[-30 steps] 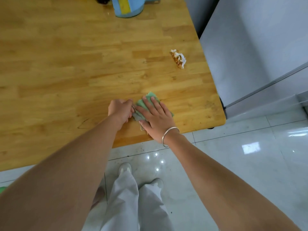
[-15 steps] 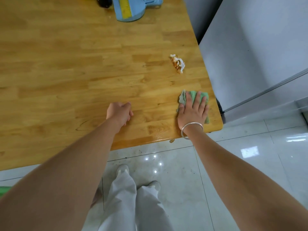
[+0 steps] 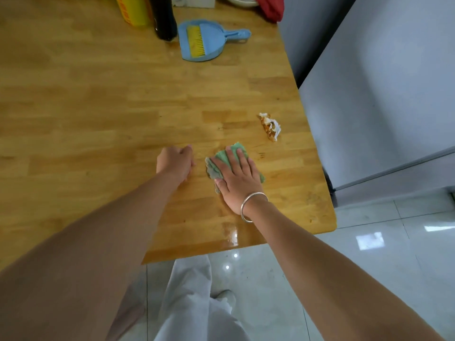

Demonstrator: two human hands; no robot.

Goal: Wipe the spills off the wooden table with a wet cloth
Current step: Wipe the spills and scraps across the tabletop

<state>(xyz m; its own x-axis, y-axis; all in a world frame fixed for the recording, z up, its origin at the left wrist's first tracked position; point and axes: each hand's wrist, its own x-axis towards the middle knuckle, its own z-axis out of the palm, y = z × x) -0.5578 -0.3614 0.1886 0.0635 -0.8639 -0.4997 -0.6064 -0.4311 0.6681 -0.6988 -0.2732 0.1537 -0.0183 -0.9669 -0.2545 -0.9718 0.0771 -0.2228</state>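
Note:
A green and grey cloth (image 3: 218, 160) lies on the wooden table (image 3: 98, 107) near its front right part. My right hand (image 3: 237, 179) presses flat on the cloth with fingers spread, covering most of it. My left hand (image 3: 174, 162) rests on the table just left of the cloth as a loose fist, holding nothing. A wet shine (image 3: 230, 233) shows on the wood by the front edge, below my right wrist.
A crumpled stained tissue (image 3: 270, 126) lies near the table's right edge. A blue dustpan with a yellow brush (image 3: 204, 41), a dark bottle (image 3: 163, 18) and a yellow container (image 3: 133, 11) stand at the back. A grey cabinet (image 3: 381, 94) is on the right.
My right hand slid the cloth right to the table's corner, then back left to beside my left hand. The view tilted up, showing more of the table's back.

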